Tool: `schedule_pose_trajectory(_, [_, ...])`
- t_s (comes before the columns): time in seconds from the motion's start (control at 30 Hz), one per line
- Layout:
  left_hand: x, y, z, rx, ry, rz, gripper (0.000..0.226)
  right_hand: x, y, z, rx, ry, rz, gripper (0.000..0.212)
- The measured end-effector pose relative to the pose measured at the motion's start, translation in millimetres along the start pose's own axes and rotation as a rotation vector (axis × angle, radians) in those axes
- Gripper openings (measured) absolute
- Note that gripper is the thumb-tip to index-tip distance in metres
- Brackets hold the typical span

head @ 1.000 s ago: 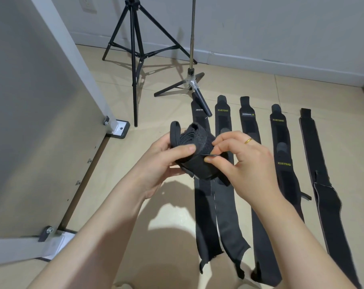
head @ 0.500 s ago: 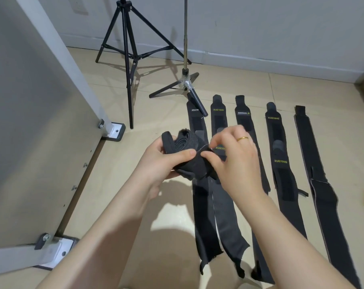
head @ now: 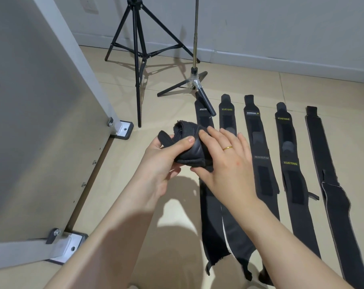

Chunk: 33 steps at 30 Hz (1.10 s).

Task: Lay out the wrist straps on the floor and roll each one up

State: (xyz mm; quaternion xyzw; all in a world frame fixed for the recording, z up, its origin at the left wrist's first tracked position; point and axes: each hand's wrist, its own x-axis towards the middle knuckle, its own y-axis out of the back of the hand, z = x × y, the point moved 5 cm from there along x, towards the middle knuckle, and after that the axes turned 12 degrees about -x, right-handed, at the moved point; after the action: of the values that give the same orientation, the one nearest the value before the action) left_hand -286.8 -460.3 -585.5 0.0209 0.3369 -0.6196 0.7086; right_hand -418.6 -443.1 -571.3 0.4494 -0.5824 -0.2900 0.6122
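A rolled-up black wrist strap [head: 189,147] is held above the floor. My left hand [head: 162,165] grips the roll, thumb on top and fingers underneath. My right hand [head: 225,161] lies flat against the roll's right side with straight fingers, a gold ring on one finger. Several black wrist straps lie flat side by side on the beige tiles: one marked ENCYO [head: 206,215], a XUEYING strap [head: 227,115], a middle strap [head: 260,159], another XUEYING strap [head: 291,174] and a plain one [head: 331,184] at the far right.
A black tripod [head: 137,57] stands at the back, and a thinner stand [head: 194,80] has one leg lying over the top of the ENCYO strap. A white panel on metal feet [head: 43,122] fills the left. A grey wall runs along the back.
My right hand has gone from pinching the strap's end with curled fingers to lying flat against the roll. The roll sits tighter in my left hand.
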Motion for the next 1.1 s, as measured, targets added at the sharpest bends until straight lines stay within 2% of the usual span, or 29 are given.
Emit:
schedule_pose_trajectory(0.17, [0, 5, 1, -0.057, -0.1, 0.04, 0.021, 1, -15, -1, 0.125, -0.026, -0.007, 0.075])
schedule_pose_trajectory(0.33, [11, 6, 5, 0.084, -0.14, 0.06, 0.021, 3, -33, -7, 0.249, -0.088, -0.241, 0.073])
schedule_pose_trajectory(0.4, [14, 3, 7, 0.143, -0.125, 0.021, 0.019, 8, -35, 0, 0.464, -0.212, -0.33, 0.066])
schedule_pose_trajectory(0.57, [21, 8, 12, 0.227, -0.135, -0.071, 0.046, 7, -53, 14, 1.26, -0.718, -0.481, 0.038])
schedule_pose_trajectory(0.67, [26, 10, 14, 0.227, -0.183, -0.068, 0.031, 2, -70, 8, 1.601, -0.892, -0.587, 0.036])
schedule_pose_trajectory(0.7, [28, 12, 13, 0.258, -0.186, -0.052, 0.036, 3, -71, 5, 1.665, -0.898, -0.605, 0.034])
schedule_pose_trajectory(0.8, [34, 17, -3, 0.261, 0.019, -0.058, 0.08, 11, -76, -1, 1.787, -0.842, -0.574, 0.04])
schedule_pose_trajectory(0.83, [35, 17, -7, 0.247, 0.08, -0.093, 0.085, 14, -76, -3, 1.803, -0.808, -0.57, 0.044])
schedule_pose_trajectory(0.87, [36, 17, -8, 0.219, 0.102, -0.139, 0.083, 17, -77, -4, 1.791, -0.766, -0.572, 0.048])
schedule_pose_trajectory(0.93, [35, 18, -7, 0.116, 0.066, -0.222, 0.063, 16, -82, -3, 1.69, -0.693, -0.591, 0.059])
schedule_pose_trajectory(1.0, [34, 20, -5, 0.046, 0.031, -0.252, 0.051, 12, -86, -5, 1.625, -0.636, -0.647, 0.073])
schedule_pose_trajectory(1.07, [36, 22, -5, 0.041, 0.035, -0.264, 0.052, 7, -93, -4, 1.626, -0.639, -0.703, 0.08])
schedule_pose_trajectory(1.1, [40, 25, -6, 0.049, 0.037, -0.245, 0.055, 6, -96, -4, 1.613, -0.67, -0.72, 0.074])
